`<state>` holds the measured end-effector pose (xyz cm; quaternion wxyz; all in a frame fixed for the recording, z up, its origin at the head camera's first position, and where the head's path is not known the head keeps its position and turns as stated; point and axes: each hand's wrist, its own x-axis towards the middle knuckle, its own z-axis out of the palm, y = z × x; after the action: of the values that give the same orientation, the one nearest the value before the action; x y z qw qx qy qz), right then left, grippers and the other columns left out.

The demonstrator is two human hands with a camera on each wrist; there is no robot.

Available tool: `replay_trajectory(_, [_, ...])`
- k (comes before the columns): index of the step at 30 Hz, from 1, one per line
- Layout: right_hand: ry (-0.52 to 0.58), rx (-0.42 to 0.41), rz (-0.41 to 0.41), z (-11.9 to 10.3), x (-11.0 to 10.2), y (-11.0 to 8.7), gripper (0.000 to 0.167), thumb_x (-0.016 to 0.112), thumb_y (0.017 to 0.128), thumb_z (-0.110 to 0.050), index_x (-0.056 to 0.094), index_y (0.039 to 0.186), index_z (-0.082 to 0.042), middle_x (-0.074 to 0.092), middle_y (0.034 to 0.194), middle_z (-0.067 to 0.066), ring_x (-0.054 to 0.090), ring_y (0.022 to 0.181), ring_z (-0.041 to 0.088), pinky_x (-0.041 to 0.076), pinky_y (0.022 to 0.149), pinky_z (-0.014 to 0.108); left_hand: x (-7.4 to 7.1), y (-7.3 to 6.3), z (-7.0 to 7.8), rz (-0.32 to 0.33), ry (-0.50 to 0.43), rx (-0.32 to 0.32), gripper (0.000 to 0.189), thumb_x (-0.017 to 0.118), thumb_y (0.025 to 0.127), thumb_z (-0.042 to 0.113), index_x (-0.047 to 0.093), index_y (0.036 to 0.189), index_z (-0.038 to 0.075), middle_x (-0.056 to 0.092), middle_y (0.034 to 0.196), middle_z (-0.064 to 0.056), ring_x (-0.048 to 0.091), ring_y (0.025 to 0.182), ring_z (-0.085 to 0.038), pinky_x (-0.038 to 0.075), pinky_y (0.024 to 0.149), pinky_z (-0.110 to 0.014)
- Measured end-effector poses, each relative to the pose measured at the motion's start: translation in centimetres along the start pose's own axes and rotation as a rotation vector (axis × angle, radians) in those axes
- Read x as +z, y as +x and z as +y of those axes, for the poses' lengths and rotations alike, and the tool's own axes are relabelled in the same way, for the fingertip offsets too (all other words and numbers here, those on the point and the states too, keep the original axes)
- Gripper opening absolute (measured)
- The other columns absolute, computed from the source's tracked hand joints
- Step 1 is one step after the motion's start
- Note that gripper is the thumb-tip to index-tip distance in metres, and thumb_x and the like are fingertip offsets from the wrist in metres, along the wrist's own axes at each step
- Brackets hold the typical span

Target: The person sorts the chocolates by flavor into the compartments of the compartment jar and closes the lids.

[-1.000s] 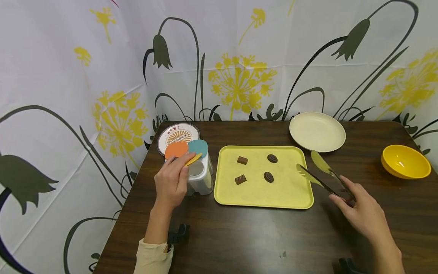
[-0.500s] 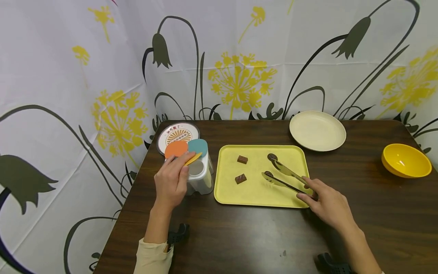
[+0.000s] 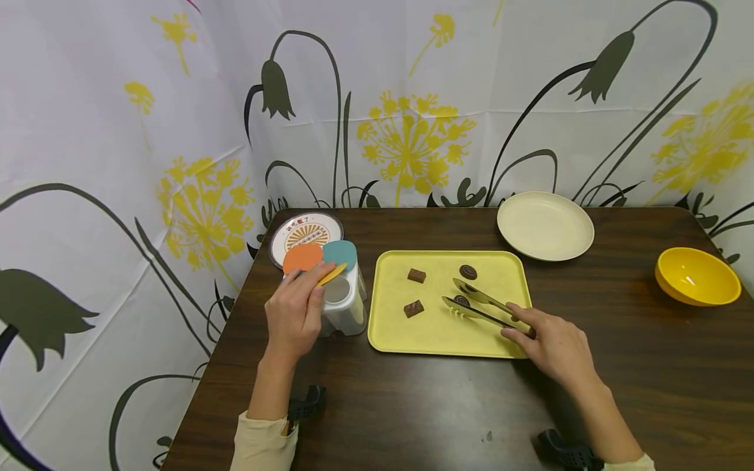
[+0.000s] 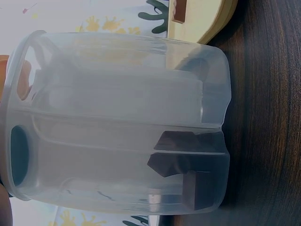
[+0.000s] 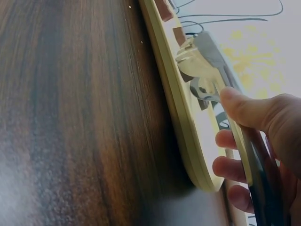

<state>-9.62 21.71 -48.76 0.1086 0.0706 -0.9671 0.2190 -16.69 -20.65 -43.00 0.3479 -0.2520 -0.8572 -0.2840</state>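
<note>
In the head view my left hand (image 3: 294, 311) holds up the yellow lid (image 3: 334, 273) of a clear lidded container (image 3: 346, 318), leaving a round opening uncovered. Its orange lid (image 3: 303, 258) and teal lid (image 3: 340, 252) lie flat. Dark chocolate pieces (image 4: 181, 160) show through one compartment's wall in the left wrist view. My right hand (image 3: 556, 343) grips metal tongs (image 3: 484, 301); their spread tips lie either side of the nearer round chocolate (image 3: 462, 301) on the yellow tray (image 3: 389, 339). A second round chocolate (image 3: 468, 272) and two rectangular chocolates (image 3: 416, 275) lie there too.
Behind the container is a patterned plate (image 3: 321, 224). A cream oval plate (image 3: 545, 226) sits beyond the tray's right corner, and a yellow bowl (image 3: 698, 278) stands at the far right. All are on a dark wooden table (image 3: 424, 412) against a flowered cloth.
My right hand has brought the tongs leftward over the tray, then slightly nearer, from spanning both round chocolates to straddling the nearer one. My left hand stays on the lifted lid.
</note>
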Motion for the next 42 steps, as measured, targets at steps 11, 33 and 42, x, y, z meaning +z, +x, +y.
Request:
replay_trajectory(11, [0.026, -0.007, 0.033, -0.4, 0.3, 0.2, 0.044, 0.077, 0.082, -0.035, 0.071, 0.124, -0.022, 0.074, 0.102, 0.003, 0.034, 0.049, 0.011, 0.027, 0.042, 0.03, -0.1, -0.3, -0.1, 0.005, 0.007, -0.01, 0.043, 0.038, 0.102, 0.035, 0.069, 0.125, 0.016, 0.069, 0.119, 0.001, 0.065, 0.11, -0.019, 0.043, 0.099, -0.051])
replay_trajectory(33, [0.018, -0.118, 0.168, -0.3, 0.3, 0.3, 0.043, 0.08, 0.08, -0.031, 0.072, 0.121, -0.023, 0.074, 0.106, 0.001, 0.045, 0.048, 0.012, 0.028, 0.038, 0.029, 0.0, -0.1, 0.1, 0.002, -0.005, -0.009, 0.042, 0.039, 0.102, 0.035, 0.068, 0.125, 0.015, 0.07, 0.118, -0.001, 0.065, 0.11, -0.02, 0.043, 0.1, -0.051])
replay_trajectory(42, [0.057, -0.221, 0.237, -2.0, -0.4, 1.7, 0.047, 0.081, 0.079, -0.031, 0.071, 0.124, -0.028, 0.073, 0.107, -0.003, 0.041, 0.046, 0.004, 0.027, 0.039, 0.025, -0.1, 0.0, 0.1, -0.01, -0.011, -0.016, 0.042, 0.039, 0.101, 0.033, 0.068, 0.125, 0.015, 0.069, 0.12, 0.0, 0.065, 0.111, -0.019, 0.042, 0.1, -0.05])
